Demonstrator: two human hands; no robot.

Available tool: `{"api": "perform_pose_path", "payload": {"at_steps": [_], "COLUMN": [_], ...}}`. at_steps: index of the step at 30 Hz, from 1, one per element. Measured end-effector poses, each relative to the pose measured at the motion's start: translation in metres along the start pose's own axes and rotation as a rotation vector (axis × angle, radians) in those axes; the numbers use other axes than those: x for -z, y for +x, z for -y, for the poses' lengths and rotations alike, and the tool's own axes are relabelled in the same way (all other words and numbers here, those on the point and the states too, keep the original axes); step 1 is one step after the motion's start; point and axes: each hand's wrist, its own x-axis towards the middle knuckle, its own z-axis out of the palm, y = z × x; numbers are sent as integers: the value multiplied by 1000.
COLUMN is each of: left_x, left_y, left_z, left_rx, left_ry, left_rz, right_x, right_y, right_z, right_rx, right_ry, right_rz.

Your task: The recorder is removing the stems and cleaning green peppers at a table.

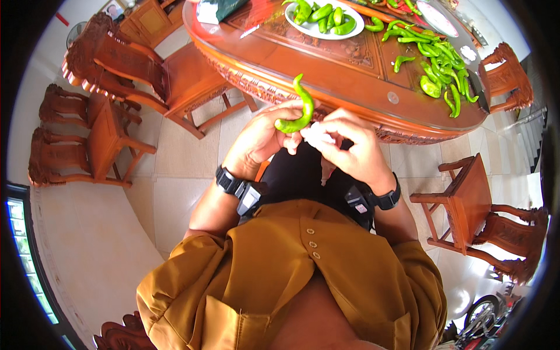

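A curved green pepper (308, 107) rests in my left hand (258, 135), pinched between thumb and fingers with one end pointing up and away. Close beside it, my right hand (356, 142) grips a crumpled white tissue or cloth (318, 134) near the pepper's lower end. Whether the tissue touches the pepper cannot be made out. Both hands are over my lap, just short of the carved wooden table (323, 83). On the table, a white oval plate (302, 31) holds several green peppers (321, 15). Farther right lies a loose heap of green peppers (442, 57).
A second white plate (437, 19) sits at the far right of the table. A small white crumpled item (468, 53) lies by the pepper heap. Carved wooden chairs stand at left (192, 83) and right (468, 205). A bicycle-like wheel (481, 313) shows at lower right.
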Motion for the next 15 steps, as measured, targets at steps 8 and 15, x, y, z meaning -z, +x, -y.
{"api": "perform_pose_path", "payload": {"at_steps": [8, 15], "left_x": [2, 6], "left_y": [32, 75], "left_z": [-48, -108], "left_rx": [-240, -401], "left_ry": [155, 321], "left_rz": [-186, -120], "right_x": [29, 58], "right_y": [-27, -54], "right_z": [-13, -21], "right_rx": [-200, -248], "right_ry": [57, 44], "right_rz": [-161, -347]}}
